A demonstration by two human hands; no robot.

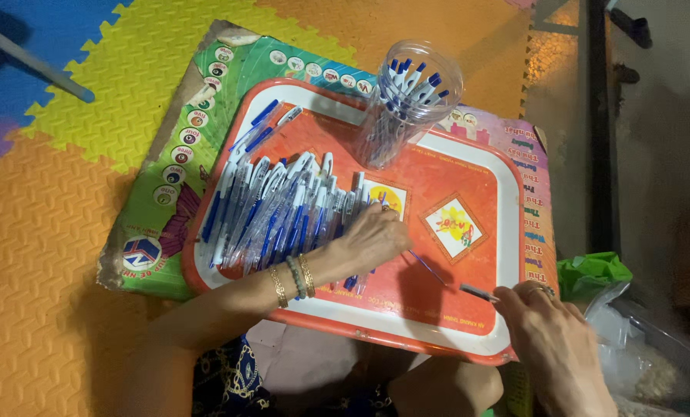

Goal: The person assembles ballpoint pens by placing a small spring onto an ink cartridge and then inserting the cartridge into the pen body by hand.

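An orange tray with a white rim (507,232) lies on a printed cardboard sheet. Several blue and clear pens (275,212) lie in a row on its left half. My left hand (372,235), with bracelets on the wrist, rests on the right end of that row and pinches a thin blue refill (430,269) that points toward the right. My right hand (549,340), with a ring on one finger, is at the tray's near right corner and holds a small grey pen part (478,292) near the refill's tip. A clear plastic jar (410,100) of capped pens stands at the tray's far side.
The cardboard sheet (171,177) sits on yellow, orange and blue foam floor tiles (44,255). A green plastic bag (592,272) and clear bags (646,355) lie to the right of the tray. A dark metal post (598,116) stands at the right. My knees are below the tray.
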